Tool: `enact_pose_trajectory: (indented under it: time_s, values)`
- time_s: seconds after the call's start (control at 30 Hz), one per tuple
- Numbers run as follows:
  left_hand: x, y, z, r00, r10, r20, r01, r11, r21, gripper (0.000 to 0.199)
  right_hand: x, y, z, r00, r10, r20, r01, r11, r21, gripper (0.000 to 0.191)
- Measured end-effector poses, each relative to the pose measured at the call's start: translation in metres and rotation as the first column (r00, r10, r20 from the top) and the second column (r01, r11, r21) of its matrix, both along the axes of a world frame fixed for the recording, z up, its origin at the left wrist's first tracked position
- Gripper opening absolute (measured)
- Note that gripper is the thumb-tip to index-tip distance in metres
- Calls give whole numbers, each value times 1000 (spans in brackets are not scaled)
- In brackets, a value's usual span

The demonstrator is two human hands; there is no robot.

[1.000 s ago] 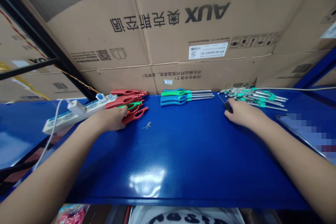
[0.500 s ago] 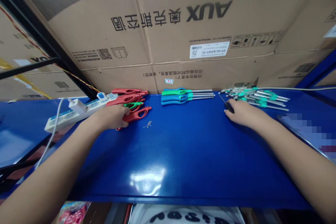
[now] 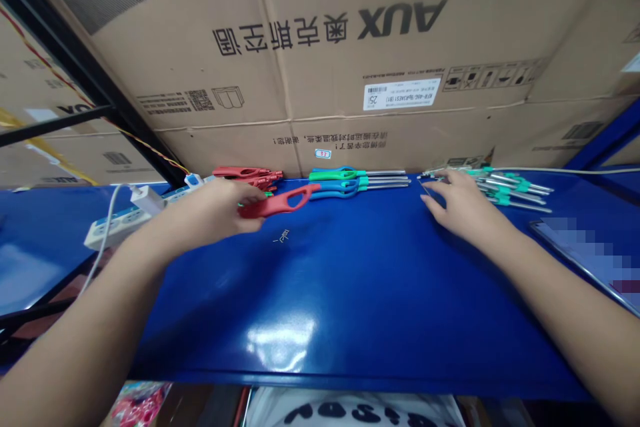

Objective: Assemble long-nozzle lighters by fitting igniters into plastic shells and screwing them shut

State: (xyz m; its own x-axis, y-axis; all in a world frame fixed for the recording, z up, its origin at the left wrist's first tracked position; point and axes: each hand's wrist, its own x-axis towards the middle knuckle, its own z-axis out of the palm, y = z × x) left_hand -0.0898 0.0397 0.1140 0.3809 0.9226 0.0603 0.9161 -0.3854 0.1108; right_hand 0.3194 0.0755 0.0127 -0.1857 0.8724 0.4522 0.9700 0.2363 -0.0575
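Observation:
My left hand [image 3: 227, 210] grips a red plastic lighter handle [image 3: 287, 201] with a trigger loop, raised over the table. Behind it lies a pile of more red lighter handles [image 3: 250, 175], with a bit of green partly covered by my fingers. Over on the right, my right hand [image 3: 457, 200] reaches into a heap of metal lighter tubes with teal collars [image 3: 505, 183], fingertips touching its left end. A thin screwdriver shaft [image 3: 425, 188] sticks out between its thumb and fingers; the screwdriver's handle is hidden by the hand.
Assembled blue and green lighters [image 3: 335, 185] lie at the back middle. Small screws [image 3: 283, 236] rest on the blue table [image 3: 320, 287]. A power strip [image 3: 117, 223] stands at left, a phone-like screen [image 3: 585, 260] at right. A large cardboard sheet [image 3: 320, 80] walls off the back.
My left hand has lifted a red lighter handle off the pile and moved it right. My right hand has shifted slightly, its fingers extending over the tubes; the screwdriver's black handle is no longer visible.

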Motion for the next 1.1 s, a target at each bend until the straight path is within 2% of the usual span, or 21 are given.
enact_pose_trajectory:
  time_s: [0.07,0.17,0.2,0.27,0.33,0.4,0.5,0.6,0.73,0.93,1.1]
  values:
    - [23,-11,-10,989,-147,-15,146,989,-22,16,-9,-4,6,956,268,-117,-252,958,133,22]
    - [59,-26,-37,971,-239,33,241,965,-105,15,-26,-19,15,816,529,-235,-490,847,205,28]
    - [68,-29,-48,966,-257,37,260,957,-127,18,-32,-25,17,765,591,-258,-572,806,150,31]
    - [83,-30,-68,961,-271,58,276,955,-110,27,-41,-37,18,690,645,-327,-685,728,-10,22]
    - [89,-27,-86,948,-290,130,295,955,-27,33,-47,-44,16,688,638,-347,-719,664,-204,19]
    - [90,-22,-99,918,-319,236,320,947,31,36,-49,-46,13,719,626,-301,-695,640,-329,16]
    - [87,-16,-109,876,-350,332,341,936,86,41,-49,-42,8,755,609,-241,-649,647,-400,6]
    - [83,-15,-110,865,-352,356,339,935,103,47,-46,-37,5,779,587,-220,-620,667,-413,10]
    - [80,-13,-111,866,-327,378,311,945,105,43,-42,-33,4,811,562,-161,-574,712,-405,13]
    - [78,-9,-117,867,-322,379,293,947,133,43,-38,-29,6,863,467,-194,-502,838,-213,8]
    - [78,-8,-118,869,-320,377,298,947,116,45,-32,-26,12,911,380,-162,-402,905,-139,14]
